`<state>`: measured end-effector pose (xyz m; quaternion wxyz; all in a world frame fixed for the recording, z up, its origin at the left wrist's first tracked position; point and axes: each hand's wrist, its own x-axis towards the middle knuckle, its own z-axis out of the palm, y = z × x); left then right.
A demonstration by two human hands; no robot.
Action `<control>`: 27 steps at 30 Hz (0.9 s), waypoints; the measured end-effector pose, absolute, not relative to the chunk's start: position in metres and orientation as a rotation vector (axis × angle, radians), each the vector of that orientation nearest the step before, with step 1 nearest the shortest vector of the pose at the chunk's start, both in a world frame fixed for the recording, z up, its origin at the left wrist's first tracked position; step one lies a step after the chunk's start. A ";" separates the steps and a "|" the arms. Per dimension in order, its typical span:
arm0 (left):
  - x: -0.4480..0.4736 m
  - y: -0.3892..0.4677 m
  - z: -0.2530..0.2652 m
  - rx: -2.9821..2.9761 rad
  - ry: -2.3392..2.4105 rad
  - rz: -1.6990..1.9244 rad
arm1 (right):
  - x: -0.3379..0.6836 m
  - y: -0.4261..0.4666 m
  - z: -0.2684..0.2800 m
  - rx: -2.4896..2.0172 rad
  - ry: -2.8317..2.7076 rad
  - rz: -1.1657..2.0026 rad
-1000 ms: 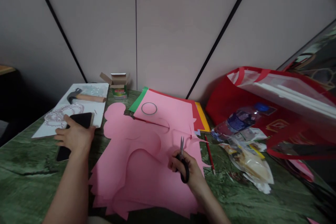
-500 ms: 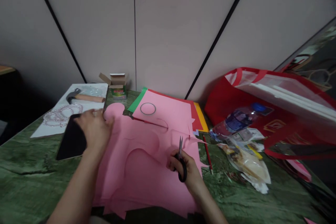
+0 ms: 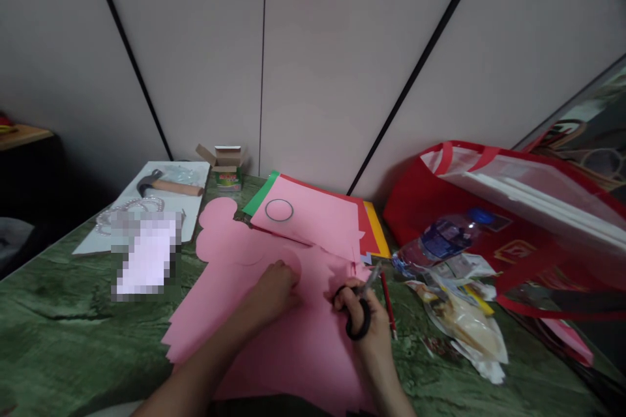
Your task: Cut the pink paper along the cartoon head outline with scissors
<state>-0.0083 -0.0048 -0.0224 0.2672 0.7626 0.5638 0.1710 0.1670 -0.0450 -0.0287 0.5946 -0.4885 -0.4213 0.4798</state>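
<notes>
Left hand (image 3: pixel 274 290) has moved right, away from the phone (image 3: pixel 149 257), onto the pink paper (image 3: pixel 288 345) in the middle; I can't tell if it pinches any. Right hand (image 3: pixel 368 314) holds the scissors (image 3: pixel 373 277), now tipped right, near the red pencil (image 3: pixel 388 303).

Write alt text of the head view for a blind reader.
The right hand holds scissors near the edge of pink paper; the left hand is over it. At left lies a hammer on a white sheet; at right, a bottle beside a red bag.
</notes>
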 end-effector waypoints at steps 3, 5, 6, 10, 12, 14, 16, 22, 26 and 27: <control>-0.007 -0.002 -0.009 1.937 1.511 0.610 | 0.170 -0.053 -0.018 -1.234 -1.040 0.789; -0.007 -0.002 0.003 1.819 1.542 0.754 | 0.171 -0.056 -0.015 -1.247 -1.062 0.684; -0.006 -0.002 0.010 1.750 1.554 0.824 | 0.170 -0.056 -0.015 -1.251 -1.068 0.671; -0.003 -0.006 0.032 1.253 1.272 1.137 | 0.168 -0.051 -0.023 -1.285 -1.022 0.800; -0.001 -0.009 0.037 1.074 1.100 1.216 | 0.168 -0.046 -0.027 -1.294 -0.940 0.911; 0.000 -0.011 0.037 1.061 1.008 1.186 | 0.169 -0.043 -0.030 -1.263 -0.851 1.022; 0.001 -0.012 0.032 1.118 0.949 1.071 | 0.170 -0.042 -0.031 -1.198 -0.774 1.096; 0.002 -0.012 0.015 1.209 1.025 0.832 | 0.170 -0.041 -0.032 -1.211 -0.768 1.058; 0.000 -0.009 0.012 1.224 1.174 0.889 | 0.170 -0.043 -0.029 -1.230 -0.842 1.020; 0.000 -0.009 0.011 1.228 1.212 0.906 | 0.169 -0.043 -0.027 -1.236 -0.858 1.017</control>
